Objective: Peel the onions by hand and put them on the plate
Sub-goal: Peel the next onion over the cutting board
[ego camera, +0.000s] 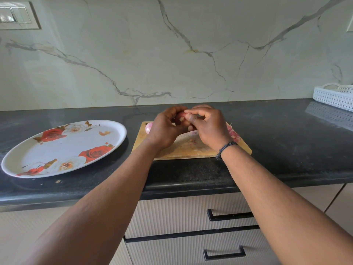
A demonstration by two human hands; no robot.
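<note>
Peeling is underway on one onion, which both hands are holding above the cutting board: the left hand is curling its grip round it, while the right hand is pinching at the skin near the root end. Another onion, pale and seemingly peeled, is lying on the board's left end, and skin scraps are piling at its right. The flowered plate is sitting bare on the desk to the left, so nothing is delivered yet. A white basket is standing well apart; nothing is blocking the way.

Plate left of cutting board
</note>
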